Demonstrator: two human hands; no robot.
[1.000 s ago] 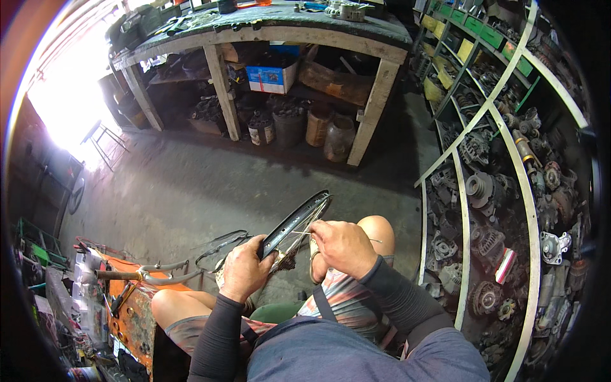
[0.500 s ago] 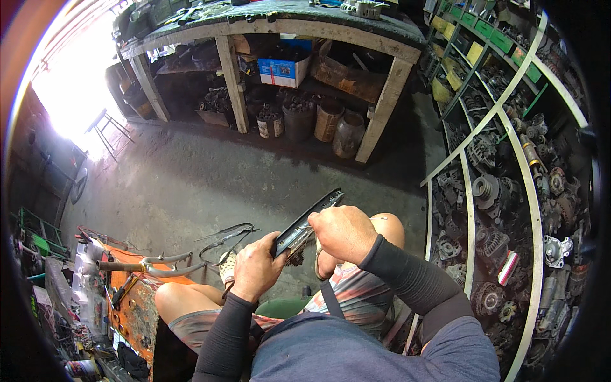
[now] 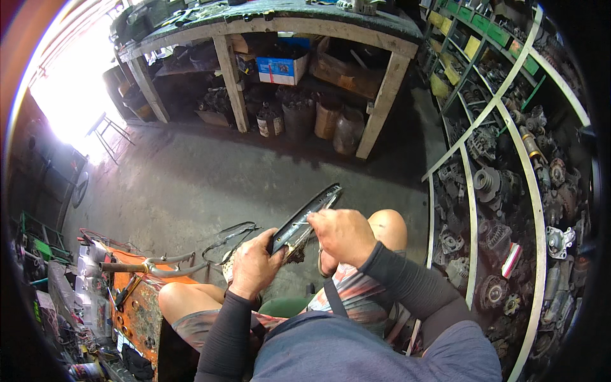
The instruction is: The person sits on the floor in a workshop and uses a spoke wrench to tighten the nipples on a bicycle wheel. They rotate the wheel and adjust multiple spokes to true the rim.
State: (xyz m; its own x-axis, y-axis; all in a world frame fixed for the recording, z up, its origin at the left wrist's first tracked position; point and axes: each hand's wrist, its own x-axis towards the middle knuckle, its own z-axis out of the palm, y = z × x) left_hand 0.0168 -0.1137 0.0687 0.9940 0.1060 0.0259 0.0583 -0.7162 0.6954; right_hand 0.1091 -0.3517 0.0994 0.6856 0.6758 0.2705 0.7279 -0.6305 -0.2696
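Note:
A long, narrow black part (image 3: 304, 218) with a shiny inner face is held slanting over my lap, its far end up and to the right. My left hand (image 3: 256, 262) is closed around its near end, thumb on top. Bent over the middle of the part is my right hand (image 3: 342, 235), its fingers pinched together against the shiny face. Whatever lies between those fingertips is hidden. A ragged, brownish strip of material (image 3: 298, 247) shows beneath the part, between my two hands.
To my left, a rusty tube frame (image 3: 149, 266) lies across an orange metal box (image 3: 140, 312). A dark strap (image 3: 232, 239) is on the floor ahead. A wooden workbench (image 3: 267, 27) stands beyond, with buckets beneath it. Shelves of alternators (image 3: 489, 181) line the right side.
My right hand has shifted slightly down and right along the part. The part's far end has tipped up a little, and my left hand keeps its grip.

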